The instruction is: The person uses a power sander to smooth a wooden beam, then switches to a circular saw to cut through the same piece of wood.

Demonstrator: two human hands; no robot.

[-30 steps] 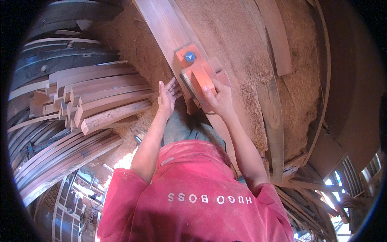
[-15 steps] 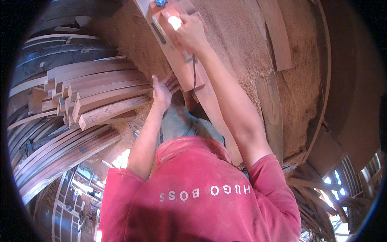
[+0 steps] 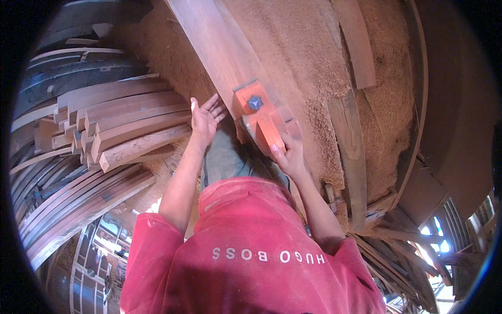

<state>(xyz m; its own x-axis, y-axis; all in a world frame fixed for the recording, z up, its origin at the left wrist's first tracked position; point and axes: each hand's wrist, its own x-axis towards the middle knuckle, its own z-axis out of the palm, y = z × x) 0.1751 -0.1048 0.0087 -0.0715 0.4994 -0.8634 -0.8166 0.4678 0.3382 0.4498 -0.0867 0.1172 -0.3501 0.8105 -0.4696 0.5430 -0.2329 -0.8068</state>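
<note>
Two bare hands work one orange electric hand planer (image 3: 260, 118) with a blue knob on its front, set flat on a long reddish-brown wooden plank (image 3: 209, 47) that runs away from the person toward the upper left. Right hand (image 3: 289, 156) has its grip closed over the rear handle of the planer, fingers wrapped round it, so the tool's body lies directly ahead of that grip, its long axis in line with the plank's. Left hand (image 3: 205, 116) is spread open, fingers splayed, holding nothing; it rests against or just beside the plank's left edge, level with the planer's nose, though actual contact cannot be told from here. The right hand is the one on the tool; the left sits just to its side. The plank's planed face looks smooth and evenly coloured. Under and to the right of the grip, a thick bed of pale tan wood shavings (image 3: 308, 63) covers the worktop, fluffy and loose, with a rougher weathered grey-brown timber beam (image 3: 348, 141) lying half buried just right of the right hand. Well to the left of the open hand, a stack of squared light-brown wooden battens (image 3: 112, 125) shows sawn end grain, and below it lie long curved dark wooden strips (image 3: 78, 204). The person's faded red short-sleeved shirt (image 3: 251, 261) fills the foreground.
</note>
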